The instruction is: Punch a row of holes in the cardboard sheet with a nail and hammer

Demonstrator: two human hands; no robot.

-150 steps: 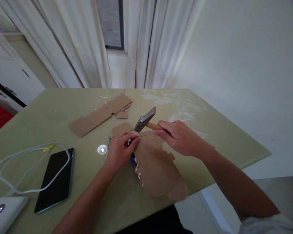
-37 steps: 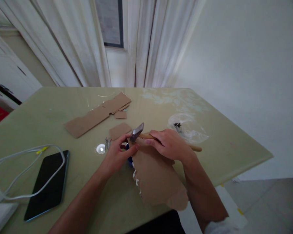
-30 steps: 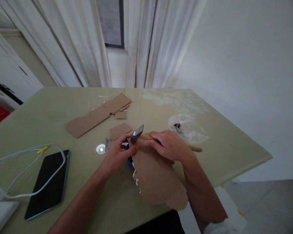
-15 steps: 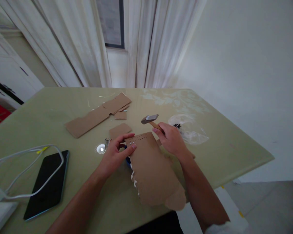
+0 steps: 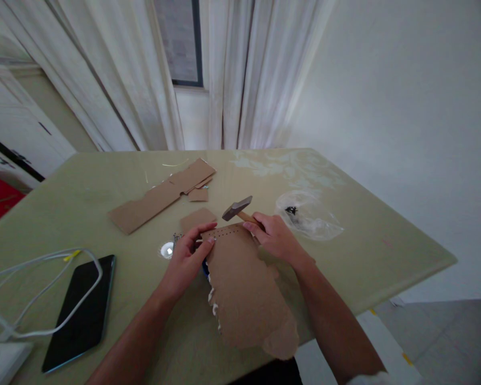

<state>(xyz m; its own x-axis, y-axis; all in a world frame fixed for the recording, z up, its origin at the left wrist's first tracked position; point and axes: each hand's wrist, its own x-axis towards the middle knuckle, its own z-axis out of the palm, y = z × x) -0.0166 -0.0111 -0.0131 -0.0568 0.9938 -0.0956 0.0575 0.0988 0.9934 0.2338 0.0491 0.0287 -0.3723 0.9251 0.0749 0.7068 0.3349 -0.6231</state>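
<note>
Cardboard (image 5: 248,289) on your bench (image 5: 369,235), left fingers (image 5: 206,247) clamping its corner, right fingers (image 5: 256,230) round the hammer (image 5: 237,208).
Yours should be light, bendable, tearable at its holes (image 5: 225,233): hold beside them; grip the likely head-heavy hammer by its handle (image 5: 246,216).

Left forearm (image 5: 134,331): bare, angled inward from lower left. Left hand (image 5: 187,252): back of hand up, thumb and forefinger pointing inward with tips apart, remaining fingers bent beneath, partly hidden. Right forearm (image 5: 336,315): bare, angled inward from lower right; pale sleeve (image 5: 369,379) at frame edge. Right hand (image 5: 273,236): fingers curled into a closed grip, thumb extended forward. Both wrists roughly straight; hands apart.
</note>
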